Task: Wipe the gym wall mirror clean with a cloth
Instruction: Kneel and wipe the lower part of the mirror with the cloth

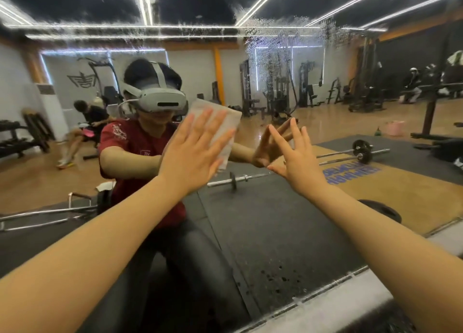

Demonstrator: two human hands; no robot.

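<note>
The wall mirror (275, 232) fills almost the whole view and reflects the gym and a person in a red shirt with a headset. My left hand (193, 154) lies flat with straight fingers, pressing a pale folded cloth (225, 122) against the glass at mid-height. My right hand (293, 157) is spread open, its fingertips touching the mirror just right of the cloth. Streaks of wet droplets (270, 57) cover the upper part of the glass, and dark specks (283, 275) dot the lower part.
The mirror's pale lower frame (350, 292) runs diagonally across the bottom right. In the reflection are barbells on black mats, weight machines at the back, a pink bucket (394, 127) on the wooden floor and seated people at left and far right.
</note>
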